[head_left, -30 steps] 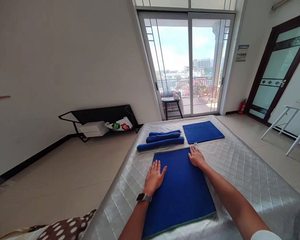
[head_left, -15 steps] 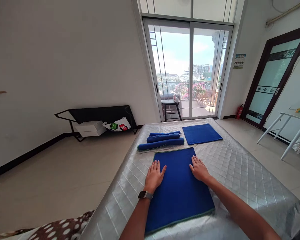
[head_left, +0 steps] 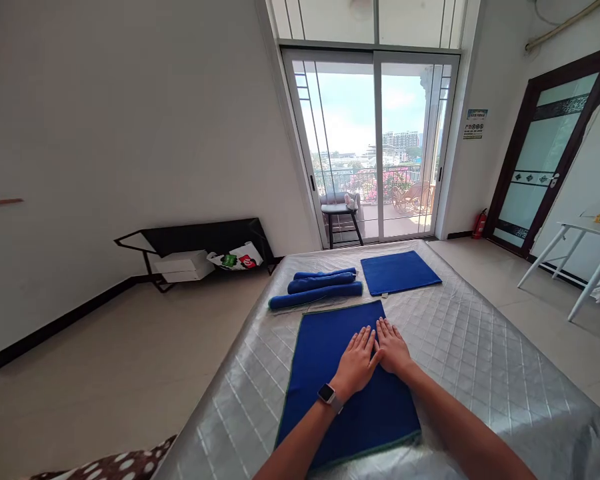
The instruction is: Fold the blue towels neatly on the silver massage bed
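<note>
A blue cloth [head_left: 325, 347] with a green-stitched edge lies spread flat on a silver quilted cover [head_left: 470, 347]. My left hand [head_left: 359, 360] rests flat on the cloth right of its middle, fingers extended. Close beside it, my right hand [head_left: 393, 347] lies flat near the cloth's right edge, and the two hands touch at the thumbs. Neither one grips anything. Beyond the cloth, several rolled blue cloths [head_left: 316, 295] lie side by side at the left. A flat blue cloth [head_left: 400, 272] with a small white tag lies at the far right.
Along the left wall stands a black rack [head_left: 205, 237] with white boxes [head_left: 185, 265] and a printed bag [head_left: 237, 257]. A white stool [head_left: 580, 233] is at the right. Brown dotted fabric [head_left: 115, 463] shows at lower left. Sliding glass doors [head_left: 377, 153] are behind the cover.
My left hand has slid right across the cloth to meet my right hand. My right hand has barely moved. The view has shifted slightly.
</note>
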A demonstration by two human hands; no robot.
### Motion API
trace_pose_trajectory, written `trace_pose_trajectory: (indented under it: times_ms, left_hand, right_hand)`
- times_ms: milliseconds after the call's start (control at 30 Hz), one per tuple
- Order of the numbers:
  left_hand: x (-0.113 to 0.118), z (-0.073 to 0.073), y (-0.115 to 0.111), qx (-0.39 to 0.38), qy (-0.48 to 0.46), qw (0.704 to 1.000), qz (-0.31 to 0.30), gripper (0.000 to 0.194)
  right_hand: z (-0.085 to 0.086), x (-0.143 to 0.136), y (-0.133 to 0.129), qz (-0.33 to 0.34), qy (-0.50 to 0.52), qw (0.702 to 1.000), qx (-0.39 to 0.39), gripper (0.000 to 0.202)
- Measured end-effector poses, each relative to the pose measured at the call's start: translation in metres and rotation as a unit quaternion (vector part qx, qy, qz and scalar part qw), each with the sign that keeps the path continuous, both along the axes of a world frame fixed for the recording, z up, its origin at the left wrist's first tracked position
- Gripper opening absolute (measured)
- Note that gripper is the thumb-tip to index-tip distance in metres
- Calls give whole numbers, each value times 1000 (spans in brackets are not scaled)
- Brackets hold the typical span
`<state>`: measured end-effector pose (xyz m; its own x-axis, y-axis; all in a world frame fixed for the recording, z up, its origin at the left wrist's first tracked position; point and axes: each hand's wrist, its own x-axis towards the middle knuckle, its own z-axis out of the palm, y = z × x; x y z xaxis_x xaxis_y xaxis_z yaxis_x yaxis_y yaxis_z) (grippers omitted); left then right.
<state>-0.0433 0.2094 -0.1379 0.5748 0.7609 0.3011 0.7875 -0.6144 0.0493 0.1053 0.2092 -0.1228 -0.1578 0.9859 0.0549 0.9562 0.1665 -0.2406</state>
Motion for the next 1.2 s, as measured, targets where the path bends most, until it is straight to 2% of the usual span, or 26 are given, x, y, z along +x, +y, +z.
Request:
trace_pose_trajectory:
  times_ms: [67,167,333,467,600,800,1033,1133,1200]
  left_hand:
    - [4,-1,-1,-20,4,1000,3,61]
    - [-11,-3,-1,-35,6,999,25,64]
    - [-71,-7,-9,-55,27,993,104,69]
    - [-127,-19,-26,-50,25,984,167,70]
    - [-160,-29,-46,-70,9,975,212,75]
    - [-162,-28,-56,-49,-10,975,216,75]
    - [-163,-30,-52,-56,-9,976,211,77]
    - [-159,-23,-54,-41,-20,975,219,78]
    - [-143,-14,-59,-25,-36,975,217,76]
  right_hand:
    - [0,-1,0,1,-4,1000,-2,63]
    - [3,-3,-1,-12,6,1000,-5,64]
    - [6,-4,-1,-25,24,999,-17,65]
    - [5,-3,-1,-24,28,999,-26,66]
    - [7,-2,-1,-17,18,1000,-19,66]
    - [16,0,-13,-4,-11,1000,12,63]
    - [5,7,-64,-1,-17,1000,-6,69]
    - [0,8,-81,0,-6,1000,-23,73]
    - [-2,7,-85,1,1,1000,-23,73]
